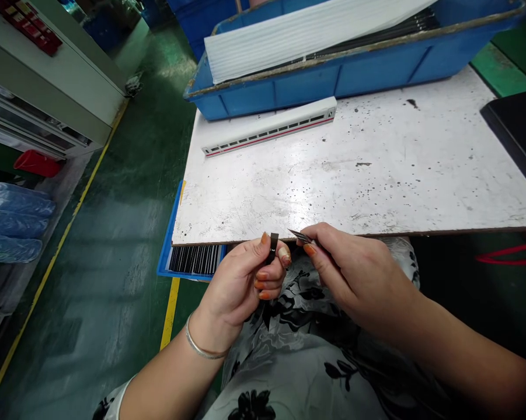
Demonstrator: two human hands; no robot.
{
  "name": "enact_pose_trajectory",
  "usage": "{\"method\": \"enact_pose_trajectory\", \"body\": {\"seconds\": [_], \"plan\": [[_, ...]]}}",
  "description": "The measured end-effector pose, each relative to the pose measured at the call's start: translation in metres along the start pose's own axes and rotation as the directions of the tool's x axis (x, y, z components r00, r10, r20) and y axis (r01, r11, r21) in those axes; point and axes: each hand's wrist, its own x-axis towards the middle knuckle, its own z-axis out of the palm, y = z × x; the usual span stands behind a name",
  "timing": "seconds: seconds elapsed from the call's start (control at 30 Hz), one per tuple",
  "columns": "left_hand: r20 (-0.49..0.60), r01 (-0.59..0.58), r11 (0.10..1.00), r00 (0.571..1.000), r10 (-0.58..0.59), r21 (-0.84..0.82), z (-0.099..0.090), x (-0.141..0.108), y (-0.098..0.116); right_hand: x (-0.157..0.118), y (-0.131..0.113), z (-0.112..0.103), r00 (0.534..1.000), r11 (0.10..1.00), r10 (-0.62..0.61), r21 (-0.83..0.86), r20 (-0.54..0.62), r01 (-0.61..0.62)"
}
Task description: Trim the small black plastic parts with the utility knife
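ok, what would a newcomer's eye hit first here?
Probably the model train car, white with a red stripe, lying on the white table in front of the big blue bin. Then, by the table's near edge, the left hand pinching a small black piece, with the right hand beside it holding a pointed tool.

Marking on black strip (274,240) too small; dark slab (519,135) cut off right.
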Motion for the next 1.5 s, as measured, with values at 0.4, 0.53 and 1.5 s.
{"method": "enact_pose_trajectory", "body": {"seconds": [0.4,0.53,1.5], "plan": [[0.013,0.012,0.999,1.000,-0.012,0.047,0.002,0.008,0.001,0.002,0.006,0.000,1.000,1.000,-0.012,-0.008,-0.025,0.012],[-0.031,-0.075,0.980,0.996,0.082,0.186,0.004,0.010,0.000,0.002,0.007,-0.001,1.000,1.000,0.007,0.008,-0.020,-0.007],[-0.300,0.031,0.962,0.952,0.054,0.271,-0.021,0.033,-0.039,-0.005,0.037,0.013,0.992,0.974,0.010,-0.224,0.128,0.019]]}}
